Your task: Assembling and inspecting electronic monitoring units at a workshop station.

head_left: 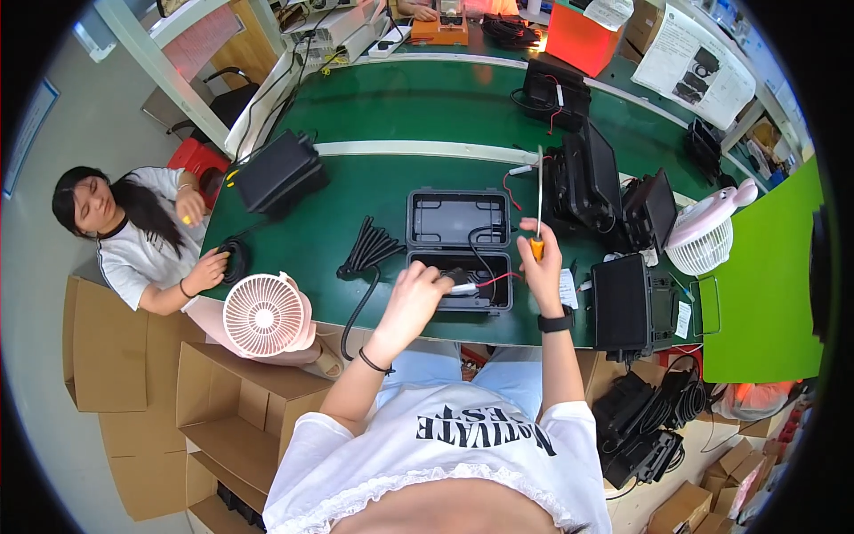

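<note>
On the green table in front of me lies an open grey plastic box (458,219), its lid tipped back. My left hand (414,301) reaches over the box's near part, fingers pinched at a white tube-shaped piece (464,289) with a red wire. A dark part beside the fingertips is too small to name. My right hand (543,271), right of the box, grips a screwdriver (536,247) by its orange handle, the long shaft pointing away from me. Left of the box, a bundled black cable (366,247) trails toward the table's near edge.
Several black boxes (620,298) stand along the right, near a white-and-pink fan (703,240) and a green panel (765,285). At the left, a co-worker (147,240) handles a coiled black cable (235,260) near a pink fan (264,314). Cardboard boxes (249,400) sit below.
</note>
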Demonstrator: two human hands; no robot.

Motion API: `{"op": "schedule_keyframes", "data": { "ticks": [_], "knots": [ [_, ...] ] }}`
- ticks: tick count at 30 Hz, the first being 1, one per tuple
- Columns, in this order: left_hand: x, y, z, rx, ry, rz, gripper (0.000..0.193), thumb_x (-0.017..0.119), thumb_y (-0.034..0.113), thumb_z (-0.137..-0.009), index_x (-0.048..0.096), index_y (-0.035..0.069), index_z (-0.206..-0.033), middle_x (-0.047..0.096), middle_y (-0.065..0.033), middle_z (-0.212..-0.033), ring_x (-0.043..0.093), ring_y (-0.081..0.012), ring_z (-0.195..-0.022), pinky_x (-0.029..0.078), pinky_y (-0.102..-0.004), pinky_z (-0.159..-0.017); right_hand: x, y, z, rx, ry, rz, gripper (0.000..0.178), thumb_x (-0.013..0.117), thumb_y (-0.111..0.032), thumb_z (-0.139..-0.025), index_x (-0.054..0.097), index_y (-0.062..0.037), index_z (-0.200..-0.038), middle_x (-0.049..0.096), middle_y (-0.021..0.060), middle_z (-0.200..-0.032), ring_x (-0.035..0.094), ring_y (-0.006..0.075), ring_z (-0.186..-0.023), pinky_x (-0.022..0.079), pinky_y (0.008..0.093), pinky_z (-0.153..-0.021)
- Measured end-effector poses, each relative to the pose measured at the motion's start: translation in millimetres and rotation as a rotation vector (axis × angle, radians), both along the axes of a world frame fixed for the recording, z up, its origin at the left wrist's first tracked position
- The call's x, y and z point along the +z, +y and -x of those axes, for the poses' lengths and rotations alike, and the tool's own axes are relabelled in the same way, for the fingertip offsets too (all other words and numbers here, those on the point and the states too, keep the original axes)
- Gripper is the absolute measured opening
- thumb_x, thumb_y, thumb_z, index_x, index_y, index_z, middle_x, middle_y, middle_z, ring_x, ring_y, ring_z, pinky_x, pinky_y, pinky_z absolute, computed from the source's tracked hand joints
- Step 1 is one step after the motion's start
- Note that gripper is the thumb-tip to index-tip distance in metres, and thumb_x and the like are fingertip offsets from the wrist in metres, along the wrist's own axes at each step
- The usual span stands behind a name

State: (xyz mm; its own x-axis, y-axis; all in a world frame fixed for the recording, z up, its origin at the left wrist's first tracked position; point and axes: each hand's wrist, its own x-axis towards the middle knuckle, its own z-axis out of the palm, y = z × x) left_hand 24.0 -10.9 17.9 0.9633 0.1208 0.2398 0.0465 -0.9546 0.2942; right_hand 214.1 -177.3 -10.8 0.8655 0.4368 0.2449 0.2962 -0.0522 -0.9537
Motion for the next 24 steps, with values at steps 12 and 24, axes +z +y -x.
{"op": "schedule_keyframes", "data": {
  "ticks": [12,24],
  "knots": [
    [-9,-13,3,0.272,-0.226,0.04,0.012,0.062,0.003,-0.078,0.053,0.008,-0.082,0.054,-0.0078,-0.079,0.058,-0.0297,-0.078,0.047,-0.0423,-0.064,-10,41,-47,0.094,-0.079,0.155,0.022,0.067,-0.01,-0.085,0.055,-0.0067,-0.102,0.067,0.0161,-0.118,0.065,0.037,-0.108,0.049,0.0368,-0.091],
    [17,-10,8,0.112,-0.2,0.555,0.05,0.078,0.011,-0.08,0.056,0.014,-0.125,0.048,-0.01,-0.116,0.063,-0.0226,-0.071,0.056,-0.0371,-0.065,3,25,-40,0.237,0.118,-0.045,0.027,0.067,0.006,-0.085,0.045,-0.0097,-0.089,0.057,0.0016,-0.098,0.058,0.0068,-0.082,0.046,0.0216,-0.063]
  ]
}}
